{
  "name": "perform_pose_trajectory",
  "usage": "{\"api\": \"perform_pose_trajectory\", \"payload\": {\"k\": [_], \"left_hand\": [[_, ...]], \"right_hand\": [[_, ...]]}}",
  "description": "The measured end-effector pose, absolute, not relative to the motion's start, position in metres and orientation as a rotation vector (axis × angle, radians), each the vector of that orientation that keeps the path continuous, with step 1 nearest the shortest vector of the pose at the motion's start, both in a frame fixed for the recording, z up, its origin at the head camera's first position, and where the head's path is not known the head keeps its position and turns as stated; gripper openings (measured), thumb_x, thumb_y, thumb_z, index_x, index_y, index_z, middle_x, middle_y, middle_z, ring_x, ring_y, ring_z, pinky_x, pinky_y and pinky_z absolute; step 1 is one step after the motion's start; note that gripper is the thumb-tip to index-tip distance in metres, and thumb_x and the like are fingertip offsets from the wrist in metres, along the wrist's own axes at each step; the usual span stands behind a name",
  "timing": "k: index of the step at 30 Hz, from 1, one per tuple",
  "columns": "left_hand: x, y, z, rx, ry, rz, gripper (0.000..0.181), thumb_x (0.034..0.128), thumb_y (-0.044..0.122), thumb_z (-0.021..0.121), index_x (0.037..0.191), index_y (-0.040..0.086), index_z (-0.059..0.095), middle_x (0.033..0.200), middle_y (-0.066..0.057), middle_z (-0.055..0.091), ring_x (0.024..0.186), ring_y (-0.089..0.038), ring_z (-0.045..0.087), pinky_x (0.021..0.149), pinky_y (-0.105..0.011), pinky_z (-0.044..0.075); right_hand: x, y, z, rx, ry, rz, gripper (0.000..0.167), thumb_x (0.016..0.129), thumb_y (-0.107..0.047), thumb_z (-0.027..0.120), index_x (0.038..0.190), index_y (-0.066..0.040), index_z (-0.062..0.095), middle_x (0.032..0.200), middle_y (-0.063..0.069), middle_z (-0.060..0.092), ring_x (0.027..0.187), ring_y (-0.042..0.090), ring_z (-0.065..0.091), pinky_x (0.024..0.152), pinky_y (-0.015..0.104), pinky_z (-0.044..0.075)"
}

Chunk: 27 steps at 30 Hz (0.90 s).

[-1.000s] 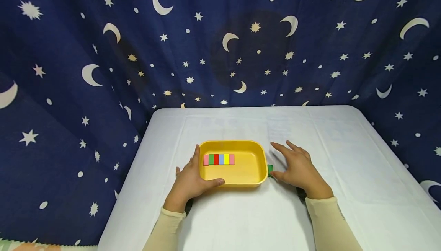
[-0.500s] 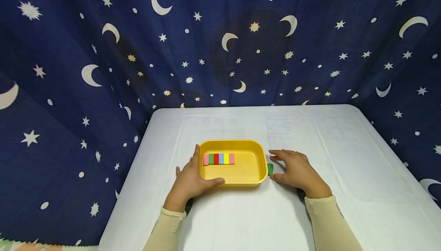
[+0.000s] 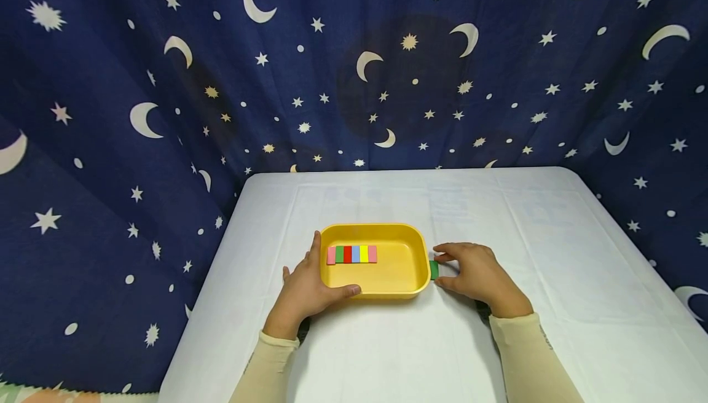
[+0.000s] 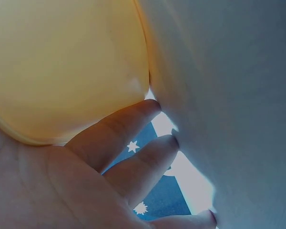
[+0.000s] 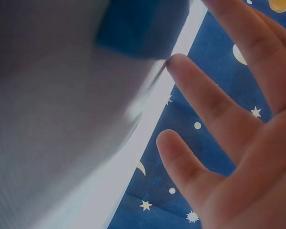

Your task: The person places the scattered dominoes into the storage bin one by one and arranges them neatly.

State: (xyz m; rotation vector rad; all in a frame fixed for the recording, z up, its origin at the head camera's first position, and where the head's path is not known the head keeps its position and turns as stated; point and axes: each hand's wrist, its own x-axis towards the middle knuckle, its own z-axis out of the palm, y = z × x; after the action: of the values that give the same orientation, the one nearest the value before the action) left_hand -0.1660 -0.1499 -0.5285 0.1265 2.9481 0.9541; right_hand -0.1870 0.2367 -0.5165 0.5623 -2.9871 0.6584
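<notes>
A yellow plastic tray (image 3: 398, 268) lies on the white table. Inside it, small flat coloured tiles (image 3: 351, 255) stand side by side in a row: pink, green, red, blue, yellow and pink. My left hand (image 3: 305, 292) spans the tray's near left corner, its thumb along the front rim and its fingers spread against the left side. A green block (image 3: 434, 270) sits against the tray's right wall, and looks blue (image 5: 133, 28) in the right wrist view. With thumb and forefinger at its near and far ends, my right hand (image 3: 477, 273) pinches this block.
White cloth covers the table (image 3: 376, 354), which has rounded far corners. Behind it and along the sides hangs a dark blue curtain (image 3: 332, 34) printed with moons and stars.
My right hand's fingers have come down and drawn in toward the thumb, around the green block. My left hand, the tray and the tiles stay in place.
</notes>
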Motion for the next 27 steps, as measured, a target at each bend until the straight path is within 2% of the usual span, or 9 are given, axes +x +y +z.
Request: {"api": "perform_pose_trajectory", "payload": {"k": [27], "left_hand": [[-0.1658,-0.1506,-0.5280,0.128,2.946,0.952,0.156,0.0538,0.101,0.069,0.171,0.027,-0.003,0.160,-0.013,0.048,0.142,-0.034,0.051,0.115,-0.081,0.009]], "right_hand": [[-0.1900,0.2373,-0.5192,0.542,-2.989,0.642,0.064,0.079,-0.030,0.093,0.135,-0.012,0.069,0.116,-0.005,0.078,0.122,0.032,0.064,0.107,0.062,0.042]]}}
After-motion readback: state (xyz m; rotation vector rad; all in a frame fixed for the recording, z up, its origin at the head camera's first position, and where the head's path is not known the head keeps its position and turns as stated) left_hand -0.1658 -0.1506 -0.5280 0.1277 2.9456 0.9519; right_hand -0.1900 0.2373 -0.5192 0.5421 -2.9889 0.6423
